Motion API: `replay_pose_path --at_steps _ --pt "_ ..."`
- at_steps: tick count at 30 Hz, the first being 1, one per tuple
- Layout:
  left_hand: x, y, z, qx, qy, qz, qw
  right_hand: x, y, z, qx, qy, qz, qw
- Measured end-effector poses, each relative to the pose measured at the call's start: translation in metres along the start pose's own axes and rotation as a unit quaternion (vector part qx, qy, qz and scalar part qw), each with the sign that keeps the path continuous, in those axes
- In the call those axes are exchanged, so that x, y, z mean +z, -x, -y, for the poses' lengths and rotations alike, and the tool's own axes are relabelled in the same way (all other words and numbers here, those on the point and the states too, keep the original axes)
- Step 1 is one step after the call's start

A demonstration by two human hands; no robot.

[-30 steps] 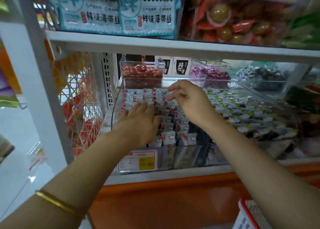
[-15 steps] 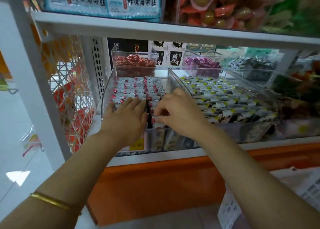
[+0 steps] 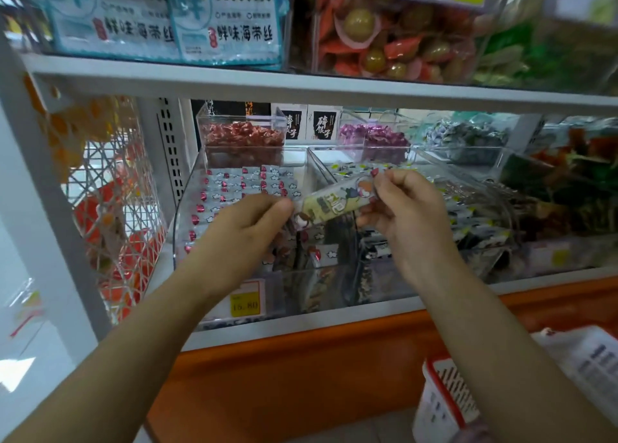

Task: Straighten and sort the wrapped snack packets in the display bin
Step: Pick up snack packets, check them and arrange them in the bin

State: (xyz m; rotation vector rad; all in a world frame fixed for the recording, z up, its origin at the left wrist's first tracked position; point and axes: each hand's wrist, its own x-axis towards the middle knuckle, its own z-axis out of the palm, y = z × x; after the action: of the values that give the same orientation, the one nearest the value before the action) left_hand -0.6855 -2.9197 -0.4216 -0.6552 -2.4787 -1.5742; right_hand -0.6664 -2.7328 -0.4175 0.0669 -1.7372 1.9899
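Snack packet [image 3: 329,205]: 1 long wrapped bar, looks light, crinkly, kinda slippery; best pinched at the sealed ends
Display bin [image 3: 175,238]: head view, packet hangs just above its rows
Left hand [image 3: 247,228]: pinching the lower-left end
Right hand [image 3: 404,208]: pinching the upper-right end
Packet vs grip: tilted, spanning the 2 hands

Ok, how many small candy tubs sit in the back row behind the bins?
3: the red candy tub left, purple candy tub middle, silvery-blue candy tub right. More may be hidden further right.
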Motion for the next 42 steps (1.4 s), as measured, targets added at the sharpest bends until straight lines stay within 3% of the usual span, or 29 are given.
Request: replay_pose_path --at_steps 4,8,13,17,20,26,29,33,38,42 --pt "0.001 -0.002 0.002 -0.077 0.166 0.011 0.983 -0.002 0.002 -0.003 0.063 -0.131 -0.009 0.989" --pt "-0.001 -0.006 0.005 -0.148 0.286 -0.027 0.946 -0.003 0.004 -0.003 0.129 -0.232 0.040 0.963" --pt "0.001 -0.005 0.005 -0.159 0.256 -0.075 0.951 0.000 0.007 -0.008 0.155 -0.226 0.039 0.961" --pt "0.000 -0.003 0.005 -0.115 0.187 -0.062 0.974 0.001 0.005 -0.010 0.165 -0.240 -0.001 0.957" --pt "-0.001 -0.002 0.003 -0.092 0.210 -0.025 0.973 0.001 0.005 -0.011 0.169 -0.262 -0.035 0.949" --pt "0.002 0.001 -0.001 -0.008 0.170 -0.015 0.985 -0.001 0.006 -0.012 0.090 -0.067 -0.012 0.994" --pt "0.002 -0.001 -0.001 -0.026 0.175 -0.012 0.984 -0.001 0.008 -0.016 0.014 0.019 -0.001 1.000" --pt "0.000 -0.003 0.001 -0.077 0.211 0.005 0.974 -0.002 0.006 -0.019 -0.021 0.086 0.035 0.995" --pt "-0.002 0.000 -0.001 -0.034 0.134 -0.016 0.990 0.000 0.009 -0.015 0.016 0.072 0.084 0.994" --pt "-0.003 0.002 -0.005 -0.005 0.121 0.001 0.993 0.000 0.012 -0.012 -0.046 0.135 0.060 0.988"
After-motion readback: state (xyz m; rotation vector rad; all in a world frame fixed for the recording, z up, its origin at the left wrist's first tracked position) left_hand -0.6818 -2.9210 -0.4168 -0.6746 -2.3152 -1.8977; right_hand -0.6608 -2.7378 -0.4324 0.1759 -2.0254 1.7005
